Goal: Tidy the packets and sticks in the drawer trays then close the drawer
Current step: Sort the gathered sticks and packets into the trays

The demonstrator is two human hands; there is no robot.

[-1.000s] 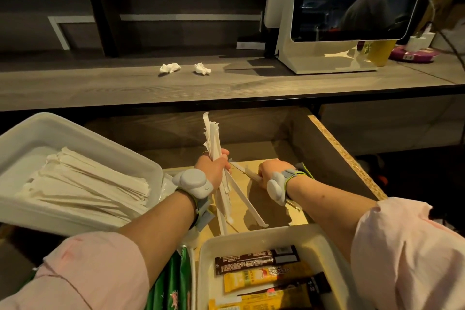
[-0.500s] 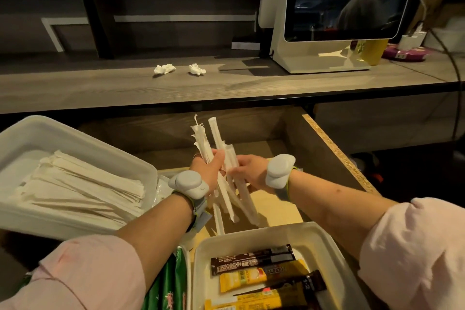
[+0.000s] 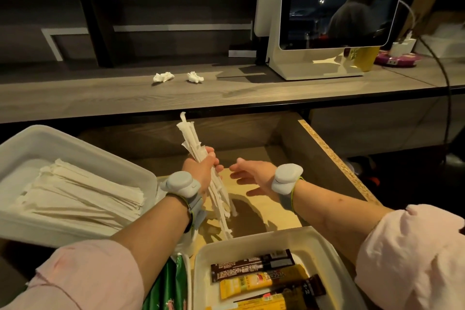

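My left hand (image 3: 201, 167) is shut on a bundle of white paper-wrapped sticks (image 3: 191, 136), held upright over the open wooden drawer (image 3: 334, 158). Its lower ends fan out above the drawer floor. My right hand (image 3: 254, 175) hovers just right of the bundle, fingers spread, holding nothing. A white tray (image 3: 83, 143) on the left holds many flat white sticks (image 3: 83, 194). A second white tray (image 3: 324, 239) at the front holds brown and yellow coffee packets (image 3: 254, 265).
Green packets (image 3: 171, 282) lie between the two trays. Above the drawer runs a grey counter (image 3: 100, 100) with two crumpled tissues (image 3: 163, 77), a white-framed screen (image 3: 334, 7), a yellow cup (image 3: 364, 56) and a cable (image 3: 445, 78).
My right hand picked a stick off the drawer floor, brought it to the bundle, then let go and pulled back open. The left hand keeps the bundle, now gathered tighter.
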